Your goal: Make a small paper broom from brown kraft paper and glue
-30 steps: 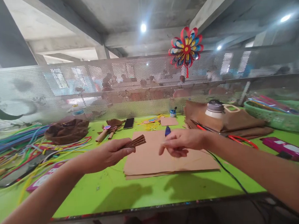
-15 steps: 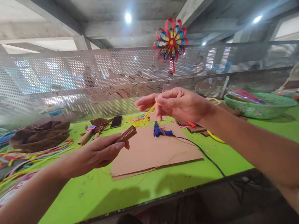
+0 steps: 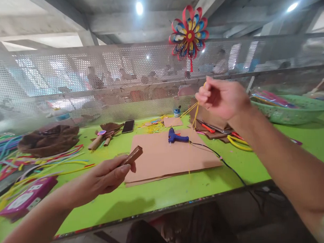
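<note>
My left hand [image 3: 107, 176] is closed on a small stack of brown strips [image 3: 132, 155], held just above the green table [image 3: 164, 196] at the left edge of the brown cardboard sheet [image 3: 163, 157]. My right hand [image 3: 222, 97] is raised at the upper right, fingers pinched on thin yellow strips [image 3: 194, 111] that hang down from it. A blue glue gun [image 3: 175, 136] lies on the cardboard below that hand, its black cord [image 3: 227, 165] running off the table's front edge.
Coloured strips [image 3: 33, 165] and a pink box [image 3: 26, 197] lie at the left, beside a brown pile [image 3: 49, 139]. A phone [image 3: 128, 126], rolled brown pieces [image 3: 104, 136] and a green basket [image 3: 286, 110] sit further back. A perforated metal screen [image 3: 123, 80] carries a paper flower [image 3: 189, 33].
My right hand left the cardboard, picked up yellow strips from the back of the table and lifted them up to the right. The left hand kept its brown stack and sank slightly.
</note>
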The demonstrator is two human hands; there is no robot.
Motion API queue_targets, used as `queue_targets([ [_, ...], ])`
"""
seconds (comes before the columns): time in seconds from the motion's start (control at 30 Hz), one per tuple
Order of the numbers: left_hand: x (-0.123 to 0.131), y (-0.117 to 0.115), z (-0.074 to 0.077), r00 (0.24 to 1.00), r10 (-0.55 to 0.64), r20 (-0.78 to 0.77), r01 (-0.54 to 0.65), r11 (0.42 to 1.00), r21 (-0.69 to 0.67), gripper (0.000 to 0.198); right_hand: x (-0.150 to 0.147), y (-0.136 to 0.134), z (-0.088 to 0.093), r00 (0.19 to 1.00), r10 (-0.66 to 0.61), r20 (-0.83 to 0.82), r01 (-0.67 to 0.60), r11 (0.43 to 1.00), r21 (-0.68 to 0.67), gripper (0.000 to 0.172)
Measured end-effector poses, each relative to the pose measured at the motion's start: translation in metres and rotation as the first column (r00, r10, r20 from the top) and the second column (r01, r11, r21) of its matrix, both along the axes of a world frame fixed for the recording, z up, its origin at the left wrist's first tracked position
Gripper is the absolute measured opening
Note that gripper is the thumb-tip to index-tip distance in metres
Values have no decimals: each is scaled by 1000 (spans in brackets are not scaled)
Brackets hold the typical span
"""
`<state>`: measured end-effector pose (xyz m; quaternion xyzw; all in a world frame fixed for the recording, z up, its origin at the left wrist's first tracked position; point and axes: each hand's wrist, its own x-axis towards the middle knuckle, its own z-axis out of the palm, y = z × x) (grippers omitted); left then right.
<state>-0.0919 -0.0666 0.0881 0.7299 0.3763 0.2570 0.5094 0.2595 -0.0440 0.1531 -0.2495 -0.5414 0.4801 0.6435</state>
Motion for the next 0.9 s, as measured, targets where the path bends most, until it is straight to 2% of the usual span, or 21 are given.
queue_targets([
  [0.03, -4, 0, -1, 990, -80, -114, 74, 996, -55, 25, 9, 6, 2, 1000, -18, 7, 18, 999, -30, 41],
  [0.1, -10, 0, -1, 974, -133, -185, 122, 990, -73, 27, 21, 19, 4, 999, -39, 9, 39, 997, -69, 42],
  [0.17, -11, -1, 2, 978, -150, -145, 139, 986, -89, 27, 22, 33, 2, 1000, -30, 1, 30, 995, -99, 42],
  [0.23, -7, -5, 5, 991, -130, -11, 128, 985, -119, 27, 14, 48, -6, 1000, -2, 29, 6, 992, -127, 41],
  [0.3, 0, -10, 11, 982, -51, 182, 78, 987, -141, 25, 2, 63, -20, 985, 20, 170, 8, 987, -162, 38],
  [0.37, 9, -15, 20, 945, 12, 327, 44, 986, -164, 24, -12, 76, -38, 904, 1, 427, 93, 976, -197, 36],
  [0.43, 17, -18, 30, 897, 91, 432, -26, 988, -154, 23, -24, 86, -55, 776, -65, 627, 227, 957, -182, 32],
  [0.5, 23, -18, 39, 840, 158, 519, -92, 984, -150, 22, -37, 89, -67, 713, -130, 689, 291, 949, -122, 29],
  [0.6, 29, -12, 46, 724, 275, 632, -195, 961, -194, 22, -61, 81, -73, 690, -222, 689, 296, 955, 11, 24],
  [0.67, 32, -5, 46, 656, 336, 676, -240, 942, -235, 21, -82, 67, -73, 701, -240, 671, 256, 964, 78, 17],
  [0.73, 36, 3, 44, 620, 390, 681, -282, 921, -270, 21, -104, 50, -71, 745, -204, 635, 178, 978, 105, 19],
  [0.8, 39, 11, 41, 577, 446, 684, -352, 892, -285, 20, -126, 32, -71, 857, 6, 516, -20, 1000, 21, 24],
  [0.83, 40, 16, 39, 549, 474, 688, -392, 873, -289, 19, -136, 24, -71, 876, 155, 456, -152, 987, -44, 26],
  [0.9, 42, 23, 37, 490, 517, 702, -454, 839, -300, 17, -153, 12, -73, 838, 411, 359, -381, 912, -154, 25],
])
